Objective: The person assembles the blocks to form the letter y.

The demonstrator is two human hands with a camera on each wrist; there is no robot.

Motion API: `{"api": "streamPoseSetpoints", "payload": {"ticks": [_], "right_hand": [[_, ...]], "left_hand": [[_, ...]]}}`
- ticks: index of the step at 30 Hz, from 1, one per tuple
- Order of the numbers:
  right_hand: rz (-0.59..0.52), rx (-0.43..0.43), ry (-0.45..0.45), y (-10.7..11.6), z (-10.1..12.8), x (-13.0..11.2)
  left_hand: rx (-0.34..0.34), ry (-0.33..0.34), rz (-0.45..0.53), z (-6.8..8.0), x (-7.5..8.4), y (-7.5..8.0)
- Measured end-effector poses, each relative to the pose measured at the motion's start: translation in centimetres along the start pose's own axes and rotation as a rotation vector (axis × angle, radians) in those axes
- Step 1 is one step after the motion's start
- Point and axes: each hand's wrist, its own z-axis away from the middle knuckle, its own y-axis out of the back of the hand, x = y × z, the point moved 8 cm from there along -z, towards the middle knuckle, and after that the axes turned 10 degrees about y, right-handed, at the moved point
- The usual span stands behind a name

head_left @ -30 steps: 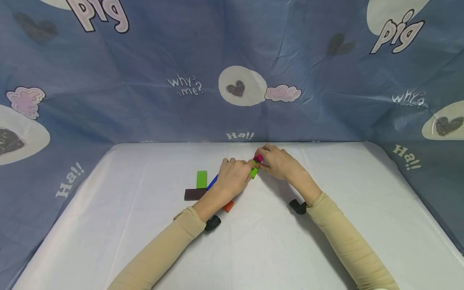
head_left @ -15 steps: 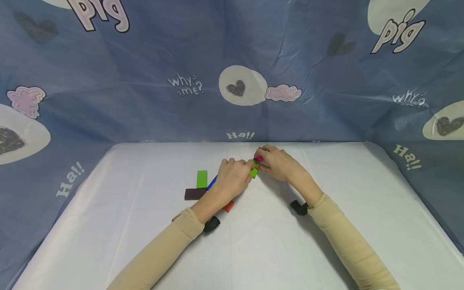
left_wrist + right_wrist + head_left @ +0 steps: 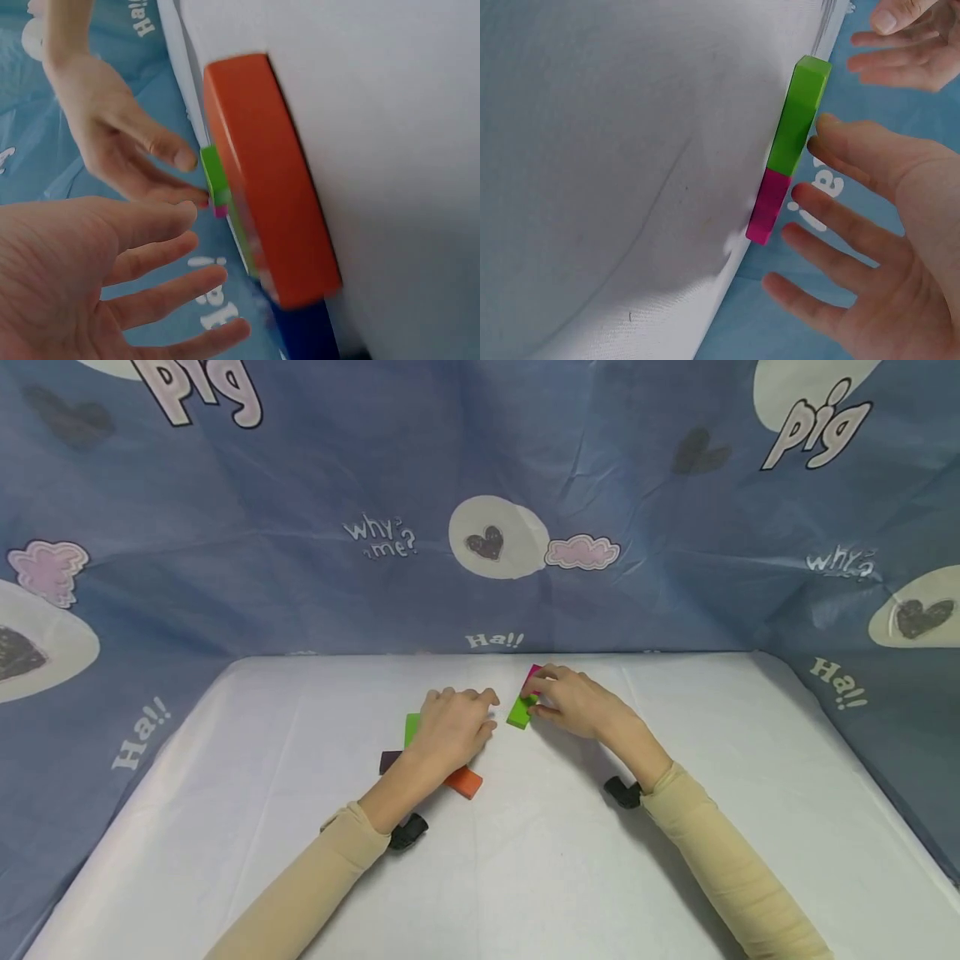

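Note:
Near the far edge of the table lie a bright green block (image 3: 517, 715) and a magenta block (image 3: 534, 672), end to end in one line. My right hand (image 3: 577, 700) is over them, its fingertips close above where they meet; the right wrist view has its fingers spread, with thumb and index finger by the green block (image 3: 799, 112). To the left, my left hand (image 3: 452, 727) hovers with loose, spread fingers and nothing in them. Under its wrist sits an orange block (image 3: 465, 782), partly covered. A blue block (image 3: 309, 330) shows beyond the orange one in the left wrist view.
Another green block (image 3: 412, 727) and a dark brown block (image 3: 388, 761) peek out behind the left forearm. A white cloth (image 3: 540, 860) covers the table, and a blue printed curtain (image 3: 300, 593) rises at its back and sides.
My left hand has let go of the green block and drawn back left. The green and magenta blocks now lie in line, and the right hand's fingers have loosened over them.

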Motion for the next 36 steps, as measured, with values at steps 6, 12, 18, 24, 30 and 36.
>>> {"api": "streamPoseSetpoints", "payload": {"ticks": [6, 12, 18, 24, 30, 36], "right_hand": [[0.011, -0.01, 0.0, 0.1, -0.1, -0.2], [0.009, -0.008, 0.016, 0.1, -0.1, -0.5], [0.005, -0.008, 0.034, -0.1, -0.1, -0.6], [0.001, 0.005, 0.054, -0.1, -0.1, -0.7], [-0.013, 0.009, 0.054, -0.2, 0.0, -0.6], [-0.004, 0.01, 0.056, -0.4, 0.0, -0.5]], "left_hand": [[-0.003, 0.026, -0.014, 0.8, -2.1, 0.8], [0.008, 0.046, -0.01, 1.5, -3.1, 1.5], [0.019, 0.042, -0.012, 2.1, -3.5, 1.8], [0.003, 0.055, -0.013, 2.6, -4.1, 1.9], [0.004, 0.059, -0.007, 2.9, -4.5, 1.9], [0.002, 0.051, -0.013, 2.9, -4.6, 1.8]]}}
